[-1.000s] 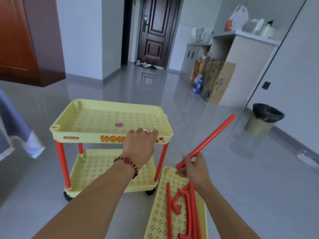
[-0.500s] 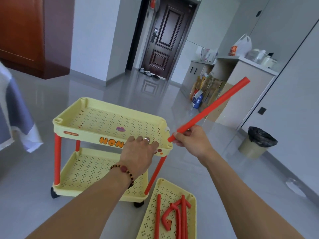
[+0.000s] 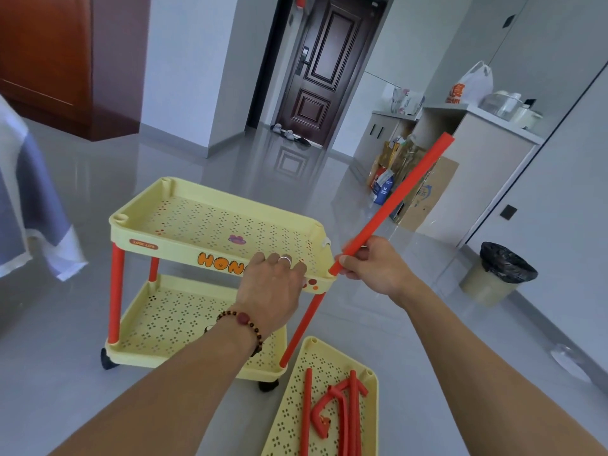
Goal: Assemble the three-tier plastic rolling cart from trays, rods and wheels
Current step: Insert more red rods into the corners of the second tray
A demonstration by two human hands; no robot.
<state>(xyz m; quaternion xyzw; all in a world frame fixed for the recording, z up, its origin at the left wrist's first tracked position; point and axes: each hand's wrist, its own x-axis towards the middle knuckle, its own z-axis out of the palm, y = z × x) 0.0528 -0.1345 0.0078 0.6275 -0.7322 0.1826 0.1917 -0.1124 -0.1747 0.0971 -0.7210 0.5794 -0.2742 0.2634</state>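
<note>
Two tiers of the cart (image 3: 210, 274) already stand at frame centre. Your left hand (image 3: 269, 287) rests on the upper tray's front rim, and your right hand (image 3: 371, 264) grips a red rod (image 3: 394, 202), its lower end at the front right corner socket. The third tray (image 3: 332, 406) with the other rods lies on the floor, lower right.

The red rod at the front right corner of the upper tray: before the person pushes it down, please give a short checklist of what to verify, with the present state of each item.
1. Right hand grips the red rod: ok.
2. Rod's lower end meets the corner socket of the upper tray: ok, at the socket; depth cannot tell.
3. Rod upright over the socket: not ok, it tilts up to the right.
4. Left hand steadies the tray's front edge: ok.
5. Other three sockets free: the two left ones ok; the back right one cannot tell.
6. Spare rods ready in the loose tray on the floor: ok.
</note>
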